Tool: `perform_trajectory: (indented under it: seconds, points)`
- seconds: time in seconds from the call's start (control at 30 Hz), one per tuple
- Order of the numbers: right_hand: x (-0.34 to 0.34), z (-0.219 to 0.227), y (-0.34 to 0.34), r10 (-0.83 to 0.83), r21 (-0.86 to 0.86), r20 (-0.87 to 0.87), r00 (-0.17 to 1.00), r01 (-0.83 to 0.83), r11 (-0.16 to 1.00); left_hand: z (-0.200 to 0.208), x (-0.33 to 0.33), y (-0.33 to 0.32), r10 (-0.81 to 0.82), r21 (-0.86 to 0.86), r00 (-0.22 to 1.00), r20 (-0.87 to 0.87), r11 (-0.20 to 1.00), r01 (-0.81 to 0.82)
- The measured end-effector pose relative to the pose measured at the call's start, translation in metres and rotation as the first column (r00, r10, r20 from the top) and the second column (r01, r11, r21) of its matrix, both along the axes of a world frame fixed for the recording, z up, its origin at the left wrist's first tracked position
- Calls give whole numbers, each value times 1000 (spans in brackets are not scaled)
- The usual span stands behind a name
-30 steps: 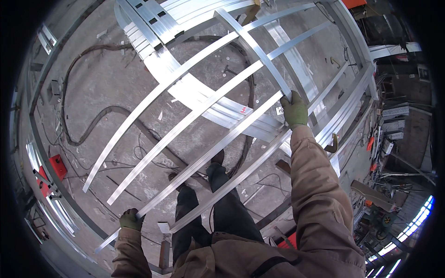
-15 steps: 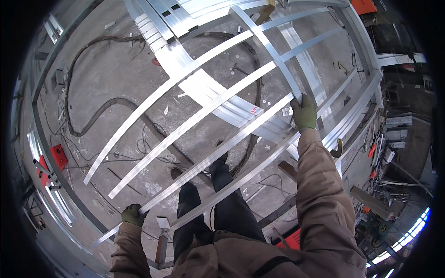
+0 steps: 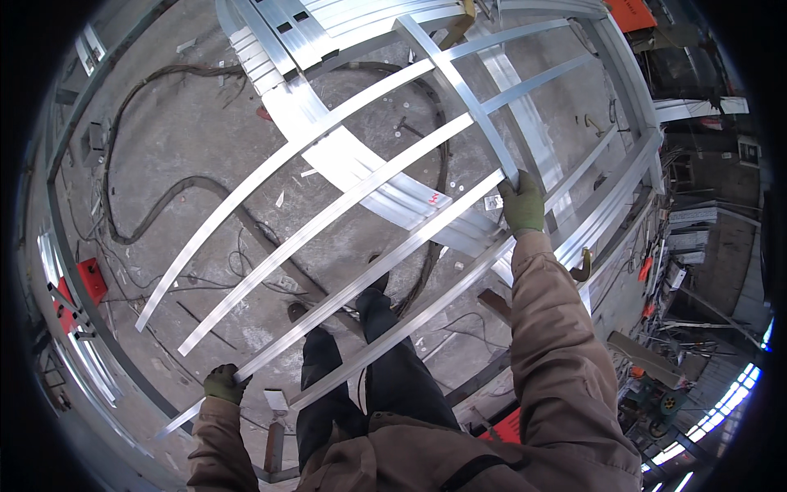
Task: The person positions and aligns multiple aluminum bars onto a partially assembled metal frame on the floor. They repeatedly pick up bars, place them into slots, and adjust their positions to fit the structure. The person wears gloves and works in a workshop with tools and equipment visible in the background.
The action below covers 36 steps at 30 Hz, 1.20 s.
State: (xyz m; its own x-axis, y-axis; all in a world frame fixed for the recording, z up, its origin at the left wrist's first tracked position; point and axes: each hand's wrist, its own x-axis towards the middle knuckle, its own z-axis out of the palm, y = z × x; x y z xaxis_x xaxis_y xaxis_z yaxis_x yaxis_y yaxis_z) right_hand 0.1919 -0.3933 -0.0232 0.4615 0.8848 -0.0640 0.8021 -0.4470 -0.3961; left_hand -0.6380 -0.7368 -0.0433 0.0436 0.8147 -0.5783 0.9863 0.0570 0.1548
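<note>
My left hand [image 3: 225, 384], in a dark green glove, is closed round a long silver metal rail [image 3: 377, 271] near its lower left end. At the rail's far right end, my right hand [image 3: 523, 203], gloved in green too, grips the near end of a metal crosspiece [image 3: 471, 105] where the two meet. Its fingertips are partly hidden behind the metal. Farther off, another curved rail [image 3: 352, 108] runs under or into the crosspiece, with a similar one between. A nearer rail [image 3: 402, 328] passes over my legs.
Beneath the rails lies a wide ribbed metal panel [image 3: 344, 160]. A thick dark cable [image 3: 188, 184] loops over the concrete floor, and a hammer [image 3: 410, 127] lies there. A red box [image 3: 92, 279] stands at left. A yellowish hook-shaped clamp [image 3: 582, 264] sits beside my right forearm.
The whole view has shifted a little, so the scene sits slightly farther left. Both hands keep their hold at the same places on the metal.
</note>
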Motion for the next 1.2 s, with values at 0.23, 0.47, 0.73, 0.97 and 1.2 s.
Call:
perform_trajectory:
  seconds: [0.23, 0.47, 0.73, 0.97, 1.2]
  points:
    - [2, 1, 0, -6, -20, -12, 1000, 6, 1000, 0, 3, 0, -30, 48, 999, 23, 998, 29]
    - [2, 2, 0, -2, -13, 6, 1000, 2, 1000, -4, -1, -6, 4, 10, 1000, -14, 1000, -4]
    - [1, 2, 0, 1, -21, 1, 1000, -1, 1000, -4, -2, -6, -3, 33, 1000, -18, 999, 4]
    - [-3, 7, 1, -10, -34, -24, 1000, 10, 999, -3, -1, -6, 12, 29, 1000, 6, 999, -12]
    - [0, 4, 0, 14, -24, 25, 1000, -13, 1000, 3, -1, 4, 27, -31, 999, 24, 999, -26]
